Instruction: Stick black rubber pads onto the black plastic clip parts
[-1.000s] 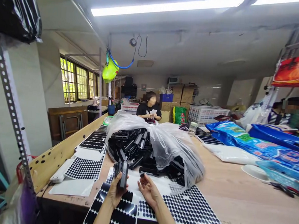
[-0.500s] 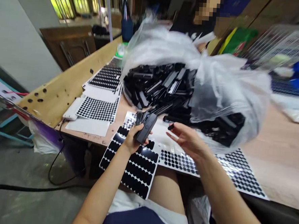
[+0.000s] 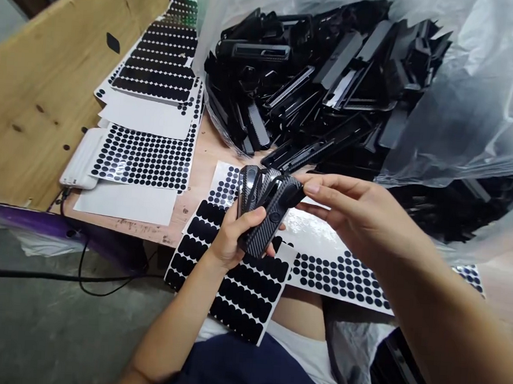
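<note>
My left hand [image 3: 235, 232] is closed around several black plastic pieces with a carbon-fibre pattern [image 3: 260, 233], fanned out and tilted upward. A round mark shows on the front piece. At that piece's upper right end, my right hand [image 3: 346, 206] pinches the edge of a small black sticker [image 3: 294, 195], which lies against the piece; how firmly it is stuck I cannot tell. Under my left hand, a white sheet of rounded black stickers [image 3: 244, 292] overhangs the table edge above my lap. A sheet of black dots [image 3: 333, 278] lies beneath my right hand.
A large clear plastic bag [image 3: 475, 95] full of black plastic pieces [image 3: 288, 95] fills the table's far side. More sticker sheets [image 3: 141, 156] lie at left, beside a white box with a cable [image 3: 82, 158]. A wooden board [image 3: 49, 98] borders the table's left side.
My right hand has moved left with the sticker, from apart to touching the front piece. The pieces in my left hand have turned their patterned face toward me. The view has tilted down and closer.
</note>
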`<act>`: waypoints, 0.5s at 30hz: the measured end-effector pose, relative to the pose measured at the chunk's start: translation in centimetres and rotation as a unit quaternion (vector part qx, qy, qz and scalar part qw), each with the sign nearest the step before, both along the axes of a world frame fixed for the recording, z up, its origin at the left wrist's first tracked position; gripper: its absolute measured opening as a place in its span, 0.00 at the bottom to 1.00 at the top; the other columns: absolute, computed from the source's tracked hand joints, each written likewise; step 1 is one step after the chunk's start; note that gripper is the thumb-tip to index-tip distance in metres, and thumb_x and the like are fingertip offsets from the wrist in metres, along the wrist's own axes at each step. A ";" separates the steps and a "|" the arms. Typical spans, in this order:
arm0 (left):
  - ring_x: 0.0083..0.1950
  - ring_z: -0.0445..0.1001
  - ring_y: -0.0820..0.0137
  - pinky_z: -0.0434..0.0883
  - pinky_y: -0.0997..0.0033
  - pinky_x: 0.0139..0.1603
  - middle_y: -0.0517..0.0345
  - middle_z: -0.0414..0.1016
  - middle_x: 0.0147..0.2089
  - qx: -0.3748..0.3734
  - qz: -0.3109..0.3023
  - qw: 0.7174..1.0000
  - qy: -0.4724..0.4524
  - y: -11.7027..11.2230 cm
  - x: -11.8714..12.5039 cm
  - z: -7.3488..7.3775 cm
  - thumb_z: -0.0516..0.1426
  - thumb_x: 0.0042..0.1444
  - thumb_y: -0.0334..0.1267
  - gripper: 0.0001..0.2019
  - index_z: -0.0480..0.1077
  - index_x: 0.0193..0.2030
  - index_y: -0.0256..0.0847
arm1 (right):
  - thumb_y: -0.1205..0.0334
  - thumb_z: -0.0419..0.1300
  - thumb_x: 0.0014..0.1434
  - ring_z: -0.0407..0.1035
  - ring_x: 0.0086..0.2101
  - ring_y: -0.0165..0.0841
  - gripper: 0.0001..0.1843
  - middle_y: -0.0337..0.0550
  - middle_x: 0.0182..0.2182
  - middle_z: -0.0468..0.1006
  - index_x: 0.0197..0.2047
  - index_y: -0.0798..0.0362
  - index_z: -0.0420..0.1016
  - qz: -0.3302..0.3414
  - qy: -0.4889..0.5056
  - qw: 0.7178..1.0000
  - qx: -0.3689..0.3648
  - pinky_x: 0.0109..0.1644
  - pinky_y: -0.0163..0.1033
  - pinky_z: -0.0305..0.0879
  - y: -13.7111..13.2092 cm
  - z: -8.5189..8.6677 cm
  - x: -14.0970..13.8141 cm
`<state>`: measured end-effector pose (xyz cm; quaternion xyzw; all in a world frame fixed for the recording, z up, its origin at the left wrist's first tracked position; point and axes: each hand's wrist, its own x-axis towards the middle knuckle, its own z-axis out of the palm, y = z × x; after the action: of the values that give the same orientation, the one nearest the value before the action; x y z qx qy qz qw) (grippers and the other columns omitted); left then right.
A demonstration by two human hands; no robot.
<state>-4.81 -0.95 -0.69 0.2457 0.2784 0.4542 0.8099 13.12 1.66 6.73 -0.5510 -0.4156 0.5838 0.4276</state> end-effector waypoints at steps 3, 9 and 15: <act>0.19 0.77 0.68 0.66 0.79 0.13 0.53 0.80 0.33 -0.003 0.000 1.000 -0.005 -0.1 0.0 -0.1 0.68 0.52 0.53 0.26 0.67 0.46 0.35 | 0.46 0.80 0.41 0.78 0.44 0.41 0.16 0.41 0.40 0.85 0.28 0.45 0.85 0.008 -0.001 1.000 -0.001 0.51 0.49 0.77 0.2 0.0 -0.1; 0.19 0.77 0.70 0.68 0.79 0.14 0.54 0.80 0.33 0.010 -0.004 1.000 -0.016 -0.1 -0.1 -0.3 0.67 0.54 0.53 0.25 0.68 0.47 0.35 | 0.47 0.79 0.45 0.77 0.41 0.38 0.14 0.40 0.37 0.84 0.29 0.45 0.85 0.019 -0.013 1.000 0.008 0.51 0.48 0.75 0.0 0.0 -0.5; 0.19 0.77 0.70 0.69 0.79 0.15 0.54 0.80 0.32 0.018 -0.002 1.000 -0.022 -0.1 -0.1 -0.1 0.68 0.54 0.54 0.25 0.68 0.46 0.35 | 0.46 0.79 0.44 0.76 0.41 0.38 0.15 0.41 0.37 0.83 0.29 0.46 0.84 0.019 -0.030 0.999 0.020 0.50 0.47 0.74 0.0 0.3 -0.7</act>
<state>-4.87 -1.01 -0.84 0.2506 0.2521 0.4627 0.8121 12.41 1.64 7.01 -0.5519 -0.4500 0.5665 0.4147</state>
